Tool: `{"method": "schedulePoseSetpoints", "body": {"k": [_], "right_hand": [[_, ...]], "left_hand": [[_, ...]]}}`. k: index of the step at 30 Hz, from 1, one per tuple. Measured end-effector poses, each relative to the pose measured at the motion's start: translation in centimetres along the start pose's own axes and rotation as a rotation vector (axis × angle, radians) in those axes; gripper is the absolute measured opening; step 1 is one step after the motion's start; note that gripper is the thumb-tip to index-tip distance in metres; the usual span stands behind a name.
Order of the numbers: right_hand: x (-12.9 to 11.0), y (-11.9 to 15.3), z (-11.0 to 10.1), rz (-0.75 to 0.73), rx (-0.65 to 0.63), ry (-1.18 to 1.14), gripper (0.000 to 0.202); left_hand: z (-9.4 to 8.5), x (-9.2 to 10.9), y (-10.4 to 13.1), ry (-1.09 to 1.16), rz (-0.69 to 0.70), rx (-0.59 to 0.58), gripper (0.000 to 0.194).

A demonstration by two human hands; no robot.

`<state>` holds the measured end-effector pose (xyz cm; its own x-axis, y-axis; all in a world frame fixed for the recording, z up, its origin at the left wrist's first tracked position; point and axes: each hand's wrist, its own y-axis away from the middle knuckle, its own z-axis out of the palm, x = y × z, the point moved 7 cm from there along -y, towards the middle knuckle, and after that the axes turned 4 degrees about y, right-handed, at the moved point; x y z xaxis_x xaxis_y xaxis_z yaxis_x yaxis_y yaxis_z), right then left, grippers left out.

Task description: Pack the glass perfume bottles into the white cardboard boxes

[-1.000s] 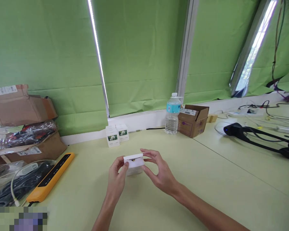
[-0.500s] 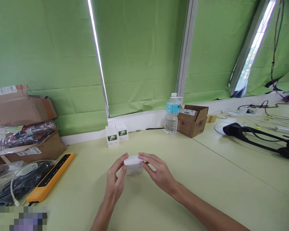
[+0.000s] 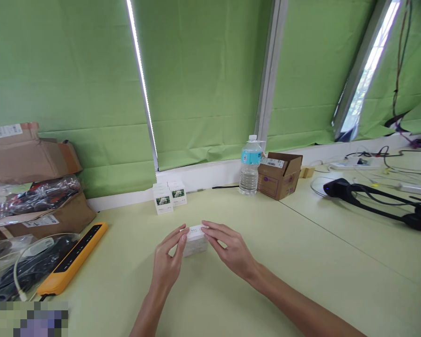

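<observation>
Between my two hands a small white box [image 3: 195, 245] stands on the table, with faint print on its top and a greyish front side. My left hand [image 3: 168, 262] is at its left end, thumb and fingertips pinched at the upper left edge. From the other side my right hand [image 3: 233, 250] grips the upper right corner, fingers on the top and thumb against the side. Behind them, several small white boxes [image 3: 163, 204] with a picture of white flowers stand grouped by the wall.
A water bottle [image 3: 249, 168] and an open brown carton [image 3: 279, 177] stand at the back. An orange power strip [image 3: 73, 260] lies left, beside bagged items and stacked cardboard boxes [image 3: 31, 159]. On the right are a black headset-like device [image 3: 368, 199] and loose cables.
The box's white upper part, which stood out over the greyish part below, now looks flush with it. My left thumb has moved up to the top edge. My right hand has barely moved.
</observation>
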<state>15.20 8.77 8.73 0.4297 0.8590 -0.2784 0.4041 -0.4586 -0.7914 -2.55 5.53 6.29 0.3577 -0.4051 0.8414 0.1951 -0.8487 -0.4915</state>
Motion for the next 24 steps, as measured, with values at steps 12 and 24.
{"method": "schedulePoseSetpoints", "body": {"k": [12,24], "right_hand": [[0.1,0.5,1.5,0.004,-0.124,0.167,0.045],[-0.5,1.6,3.3,0.399,-0.434,-0.372,0.075]], "left_hand": [[0.8,-1.6,-0.3,0.221,-0.244,0.069,0.045],[1.0,-1.6,0.1,0.265,-0.325,-0.004,0.042]]}}
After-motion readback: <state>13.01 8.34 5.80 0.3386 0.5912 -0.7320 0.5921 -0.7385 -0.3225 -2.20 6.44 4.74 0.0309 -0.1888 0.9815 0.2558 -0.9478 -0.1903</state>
